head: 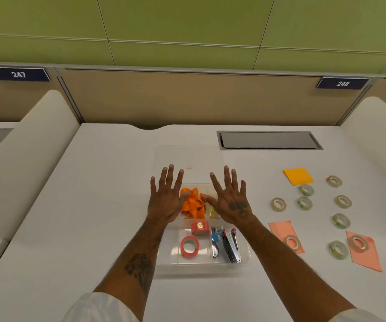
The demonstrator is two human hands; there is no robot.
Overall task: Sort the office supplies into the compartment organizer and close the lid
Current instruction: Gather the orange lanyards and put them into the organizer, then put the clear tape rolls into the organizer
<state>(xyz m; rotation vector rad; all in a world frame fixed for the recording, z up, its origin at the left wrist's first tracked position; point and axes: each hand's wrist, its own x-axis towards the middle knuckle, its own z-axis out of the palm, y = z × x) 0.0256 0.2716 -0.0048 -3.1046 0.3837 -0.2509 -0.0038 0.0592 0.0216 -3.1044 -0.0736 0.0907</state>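
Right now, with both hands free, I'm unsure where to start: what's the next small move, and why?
Probably reach the right hand to the nearest tape roll: that hand is empty, and rolls and notes lie outside the organizer.

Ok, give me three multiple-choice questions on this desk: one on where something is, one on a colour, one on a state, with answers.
1. Relative to the organizer, where are the pale tape rolls?
A. inside it
B. to its left
C. to its right

2. What colour is the ribbon bundle?
A. blue
B. orange
C. green

3. How are the hands?
A. both open
B. both gripping tape
C. one holding a stapler

Answers:
1. C, they dot the table beside the paper sheets.
2. B, it is plainly orange.
3. A, the left hand and right hand have straight, spread fingers.
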